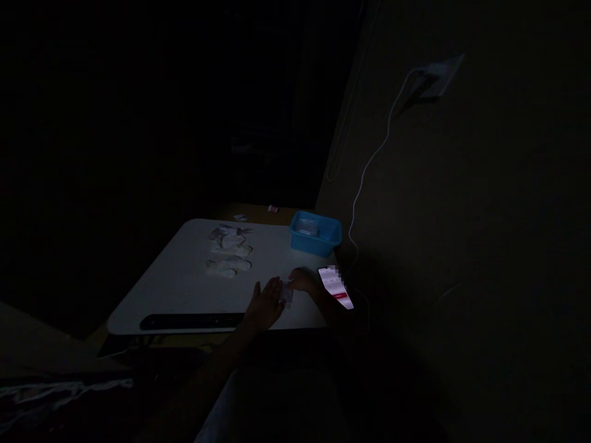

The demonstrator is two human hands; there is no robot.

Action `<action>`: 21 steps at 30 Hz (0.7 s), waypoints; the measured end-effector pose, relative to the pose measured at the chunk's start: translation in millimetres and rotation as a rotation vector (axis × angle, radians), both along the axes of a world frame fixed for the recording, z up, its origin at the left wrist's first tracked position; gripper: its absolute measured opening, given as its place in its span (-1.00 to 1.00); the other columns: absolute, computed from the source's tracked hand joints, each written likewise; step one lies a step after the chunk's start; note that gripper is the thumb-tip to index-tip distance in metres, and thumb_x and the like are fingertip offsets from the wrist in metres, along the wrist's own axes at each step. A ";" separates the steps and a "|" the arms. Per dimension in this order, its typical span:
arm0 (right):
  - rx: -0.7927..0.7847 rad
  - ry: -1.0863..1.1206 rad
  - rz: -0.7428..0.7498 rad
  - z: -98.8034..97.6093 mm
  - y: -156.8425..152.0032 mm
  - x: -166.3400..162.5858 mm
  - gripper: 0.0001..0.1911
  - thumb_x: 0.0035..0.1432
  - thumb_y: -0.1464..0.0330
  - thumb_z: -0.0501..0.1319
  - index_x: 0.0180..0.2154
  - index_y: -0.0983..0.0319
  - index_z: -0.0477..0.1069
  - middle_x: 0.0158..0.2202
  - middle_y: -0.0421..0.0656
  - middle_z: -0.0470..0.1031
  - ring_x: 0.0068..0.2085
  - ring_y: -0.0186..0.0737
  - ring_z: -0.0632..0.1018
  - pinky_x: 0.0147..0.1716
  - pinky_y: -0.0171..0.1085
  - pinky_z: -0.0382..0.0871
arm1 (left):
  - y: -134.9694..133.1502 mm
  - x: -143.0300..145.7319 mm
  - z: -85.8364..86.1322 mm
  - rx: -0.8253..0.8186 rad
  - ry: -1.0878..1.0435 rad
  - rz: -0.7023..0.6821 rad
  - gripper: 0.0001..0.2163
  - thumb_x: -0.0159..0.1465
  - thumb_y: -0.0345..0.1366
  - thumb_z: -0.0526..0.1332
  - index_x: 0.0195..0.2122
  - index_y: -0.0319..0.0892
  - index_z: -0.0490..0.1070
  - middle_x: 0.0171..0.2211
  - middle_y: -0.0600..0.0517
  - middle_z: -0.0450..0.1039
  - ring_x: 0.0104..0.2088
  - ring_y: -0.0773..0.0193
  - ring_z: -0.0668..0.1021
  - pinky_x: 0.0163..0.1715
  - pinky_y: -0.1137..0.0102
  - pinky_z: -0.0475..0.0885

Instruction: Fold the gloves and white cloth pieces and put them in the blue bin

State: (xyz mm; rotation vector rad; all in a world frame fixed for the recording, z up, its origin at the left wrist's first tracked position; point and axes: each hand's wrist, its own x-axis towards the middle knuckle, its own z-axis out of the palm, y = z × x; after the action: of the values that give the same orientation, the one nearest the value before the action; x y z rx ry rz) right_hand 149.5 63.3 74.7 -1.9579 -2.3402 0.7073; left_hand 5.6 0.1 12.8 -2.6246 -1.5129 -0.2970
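Nearest the camera, a strip of pale cloth is noted at the bottom centre of the frame, in very low light. Above it, a small clear plastic packet is held low over the near right part of the white tabletop, just below the frame's centre; its contents cannot be made out. The left hand is laid along the packet's left side, fingers mostly extended and one digit standing apart; whether the packet is gripped by it cannot be told. The right hand is curled, and the packet's upper right corner appears to be pinched between its thumb and fingers. The step in hand is judged to be the handling or smoothing of this packet between both hands. For the next move, a firm hold on one edge is judged to be called for, as thin film may slip or crumple. Three pale plastic-wrapped bundles are set out left of centre, apart from the hands. A blue plastic basin, with a clear-wrapped bundle inside, is placed at the tabletop's far right corner. A lit smartphone is seen right of the right hand.
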 end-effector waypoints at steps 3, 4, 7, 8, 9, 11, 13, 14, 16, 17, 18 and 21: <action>-0.113 -0.014 0.007 6.7 7.4 -2.6 -0.92 -0.13 0.42 0.26 -0.52 0.32 0.48 -0.51 -0.15 0.52 -0.45 -0.29 0.50 -0.58 -0.47 0.22 | 0.2 -0.6 0.0 -0.011 -0.002 0.006 -0.52 0.26 -0.21 -0.19 0.19 -0.28 -0.01 0.21 -0.17 -0.05 0.20 0.09 0.06 0.08 -0.03 -0.05; -0.136 -0.013 0.005 8.3 9.0 -2.7 -0.91 -0.12 0.41 0.25 -0.55 0.33 0.48 -0.52 -0.15 0.51 -0.47 -0.30 0.50 -0.61 -0.47 0.20 | 0.2 -0.8 0.3 -0.016 -0.006 0.005 -0.52 0.26 -0.21 -0.19 0.19 -0.28 -0.01 0.21 -0.17 -0.06 0.20 0.09 0.05 0.08 -0.03 -0.05; -0.173 -0.005 -0.014 10.2 12.2 -2.5 -0.89 -0.12 0.41 0.24 -0.57 0.34 0.47 -0.52 -0.15 0.50 -0.49 -0.33 0.48 -0.64 -0.49 0.16 | 0.6 -1.2 0.9 -0.030 -0.023 -0.001 -0.52 0.26 -0.21 -0.17 0.19 -0.27 -0.02 0.22 -0.17 -0.07 0.20 0.09 0.05 0.08 -0.03 -0.05; -0.180 -0.001 -0.022 10.1 12.9 -2.6 -0.89 -0.12 0.41 0.24 -0.57 0.34 0.46 -0.53 -0.16 0.50 -0.49 -0.34 0.48 -0.64 -0.49 0.16 | 0.6 -1.3 1.1 -0.031 -0.028 -0.004 -0.52 0.26 -0.21 -0.16 0.19 -0.27 -0.02 0.22 -0.17 -0.07 0.20 0.09 0.05 0.08 -0.03 -0.04; -0.188 0.003 -0.030 9.6 13.3 -2.7 -0.89 -0.11 0.41 0.23 -0.58 0.33 0.46 -0.54 -0.17 0.50 -0.50 -0.35 0.48 -0.64 -0.50 0.17 | 0.6 -1.2 1.2 -0.030 -0.032 -0.007 -0.51 0.25 -0.22 -0.16 0.19 -0.28 -0.03 0.22 -0.17 -0.08 0.21 0.08 0.05 0.08 -0.04 -0.04; -0.206 0.012 -0.042 7.8 13.4 -2.7 -0.87 -0.10 0.41 0.21 -0.59 0.33 0.46 -0.58 -0.18 0.49 -0.53 -0.38 0.47 -0.64 -0.51 0.19 | 0.1 -1.0 1.8 -0.020 -0.041 -0.009 -0.51 0.25 -0.22 -0.15 0.19 -0.29 -0.03 0.22 -0.17 -0.10 0.21 0.08 0.04 0.07 -0.04 -0.04; -0.214 0.023 -0.047 5.4 12.5 -2.1 -0.88 -0.11 0.43 0.20 -0.59 0.32 0.46 -0.60 -0.19 0.49 -0.56 -0.39 0.47 -0.63 -0.51 0.22 | -1.0 -0.7 2.7 -0.009 -0.053 -0.009 -0.51 0.25 -0.22 -0.14 0.19 -0.29 -0.02 0.23 -0.18 -0.12 0.21 0.07 0.03 0.07 -0.04 -0.03; -0.209 0.029 -0.045 4.0 11.9 -1.4 -0.89 -0.11 0.44 0.20 -0.59 0.32 0.47 -0.60 -0.19 0.49 -0.57 -0.40 0.47 -0.62 -0.51 0.23 | -1.5 -0.6 3.2 -0.005 -0.062 -0.009 -0.51 0.25 -0.22 -0.14 0.19 -0.29 -0.02 0.23 -0.18 -0.12 0.21 0.06 0.03 0.07 -0.04 -0.02; -0.182 0.037 -0.036 1.8 11.1 0.8 -0.90 -0.11 0.45 0.19 -0.56 0.32 0.48 -0.60 -0.19 0.49 -0.56 -0.40 0.47 -0.60 -0.51 0.24 | -2.0 -0.6 3.7 0.000 -0.095 -0.015 -0.51 0.25 -0.22 -0.13 0.20 -0.28 -0.04 0.23 -0.18 -0.13 0.22 0.07 0.01 0.08 -0.03 -0.03; -0.164 0.038 -0.029 1.1 11.0 2.3 -0.90 -0.10 0.45 0.19 -0.55 0.32 0.48 -0.59 -0.19 0.50 -0.55 -0.40 0.48 -0.59 -0.50 0.24 | -1.6 -1.0 3.4 0.000 -0.123 -0.017 -0.50 0.25 -0.22 -0.12 0.20 -0.27 -0.07 0.23 -0.18 -0.14 0.22 0.07 0.00 0.08 -0.03 -0.03; -0.141 0.035 -0.022 0.9 11.3 3.9 -0.90 -0.10 0.45 0.20 -0.54 0.32 0.49 -0.59 -0.19 0.50 -0.53 -0.39 0.48 -0.57 -0.49 0.25 | -0.7 -1.6 2.6 -0.003 -0.161 -0.016 -0.49 0.26 -0.21 -0.12 0.21 -0.27 -0.11 0.23 -0.19 -0.14 0.22 0.08 -0.01 0.09 -0.02 -0.02; -0.040 0.016 -0.006 4.4 12.2 8.7 -0.90 -0.09 0.45 0.20 -0.50 0.33 0.49 -0.51 -0.15 0.52 -0.43 -0.32 0.51 -0.48 -0.45 0.27 | 5.4 -5.8 -3.1 -0.019 -0.347 0.016 -0.44 0.27 -0.15 -0.11 0.23 -0.27 -0.24 0.24 -0.22 -0.16 0.23 0.09 -0.04 0.09 0.04 0.05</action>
State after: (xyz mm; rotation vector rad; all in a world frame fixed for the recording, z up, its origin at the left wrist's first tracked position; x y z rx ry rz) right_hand 158.3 75.6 79.0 -1.9661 -2.3287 0.7723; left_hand -0.2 5.5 9.7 -2.6783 -1.6336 -0.7754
